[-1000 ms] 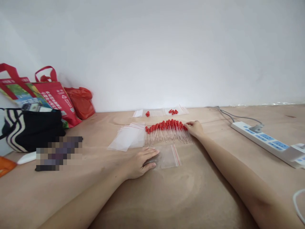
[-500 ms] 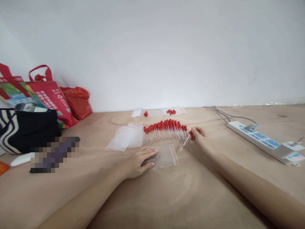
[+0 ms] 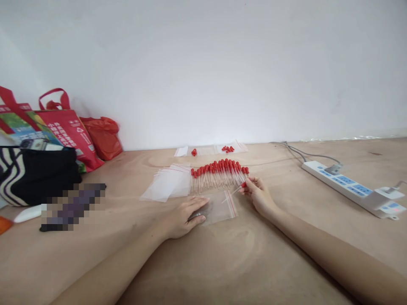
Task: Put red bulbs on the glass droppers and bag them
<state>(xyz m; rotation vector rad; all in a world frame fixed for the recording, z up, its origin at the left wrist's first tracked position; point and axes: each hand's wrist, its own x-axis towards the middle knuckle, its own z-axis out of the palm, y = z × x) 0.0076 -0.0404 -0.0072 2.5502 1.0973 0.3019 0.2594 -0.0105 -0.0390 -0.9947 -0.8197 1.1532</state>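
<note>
My left hand lies flat on a clear zip bag, fingers stretched out and thumb apart, pressing it against the table. The bag's red-lined mouth points right. My right hand pinches a dropper by its red bulb; the thin clear tube slants down to the left, its tip over the bag's mouth. Whether the tip is inside or only above the bag I cannot tell. Just behind, a row of droppers with red bulbs lies side by side, tubes toward me.
A fanned stack of empty zip bags lies left of the row. Loose red bulbs rest on bags near the wall. A white power strip with cables stands right. Red bags and a black striped cloth sit left.
My right hand has moved left and toward me with the dropper, bringing its tip to the bag's mouth. My left hand has stayed in place.
</note>
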